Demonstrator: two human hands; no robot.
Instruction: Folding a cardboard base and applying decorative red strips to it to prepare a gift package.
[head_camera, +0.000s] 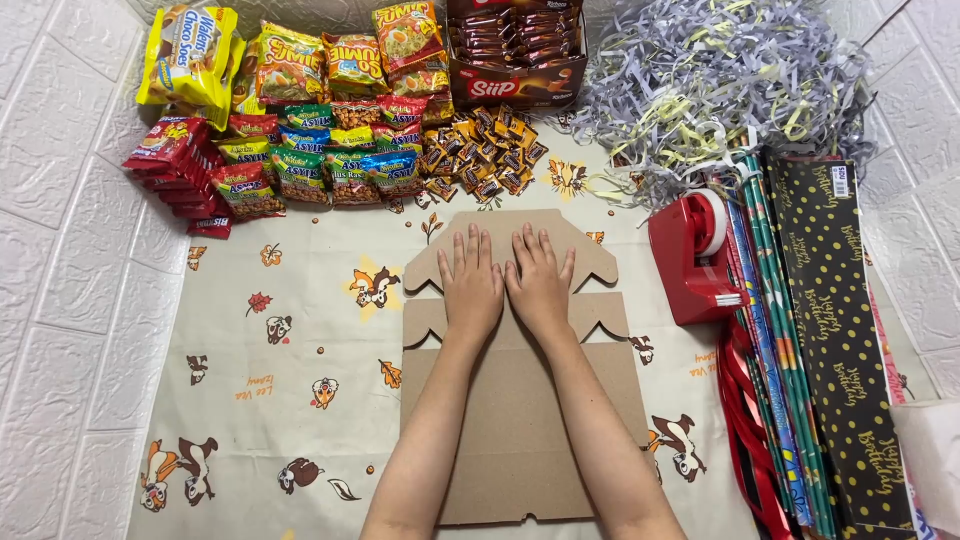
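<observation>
- Snack packets (270, 150) crowd the tabletop's far-left corner.
- Left hand (470, 285) and right hand (540, 283), fingers spread, press flat on the cardboard box blank (515, 420) mid-tabletop.
- Red tape dispenser (692, 262) and gift-wrap rolls (790, 340) line the right edge; paper shreds (720, 80) fill the far-right corner.

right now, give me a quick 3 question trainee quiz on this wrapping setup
1. True or false: both hands press flat on the cardboard box blank.
2. Which side of the blank is the red tape dispenser on? A) left B) right
3. What lies heaped at top right?

Key:
1. True: left hand and right hand lie palm down on the cardboard box blank.
2. B, the red tape dispenser.
3. Shredded paper.
</observation>
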